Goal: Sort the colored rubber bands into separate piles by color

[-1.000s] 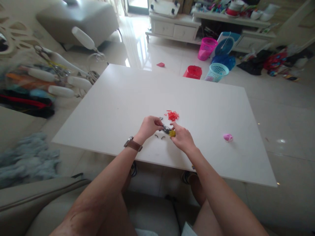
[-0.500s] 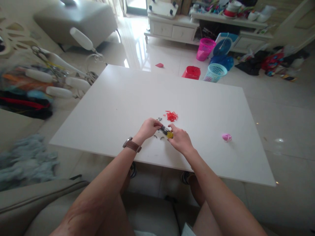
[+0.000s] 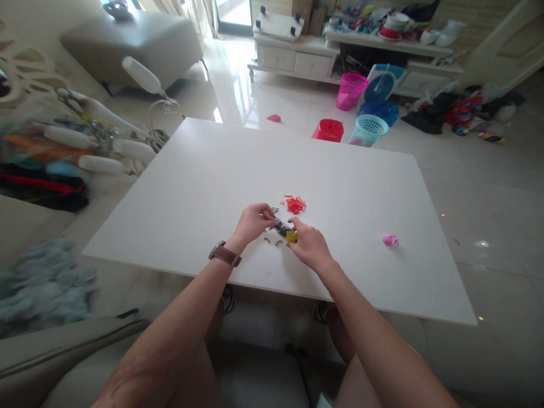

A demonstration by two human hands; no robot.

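Observation:
Both my hands meet over the near middle of a white table [image 3: 204, 181]. My left hand [image 3: 251, 222], with a brown watch on the wrist, pinches one end of a small dark beaded piece [image 3: 280, 228]. My right hand [image 3: 309, 247] pinches the other end, where a yellow bit [image 3: 291, 236] shows. Just beyond my fingers lies a small heap of red bits [image 3: 294, 204]. Two tiny dark bits [image 3: 272, 242] rest on the table below the piece.
A small pink object [image 3: 390, 240] lies on the table to the right. On the floor beyond stand a red tub [image 3: 327, 130], a turquoise basket [image 3: 368, 130] and a pink basket [image 3: 349, 90]. A grey sofa [image 3: 127, 39] and a cluttered rack [image 3: 85, 136] are at left.
The view has shifted slightly. My hands stay together on the dark piece, with only small finger movements.

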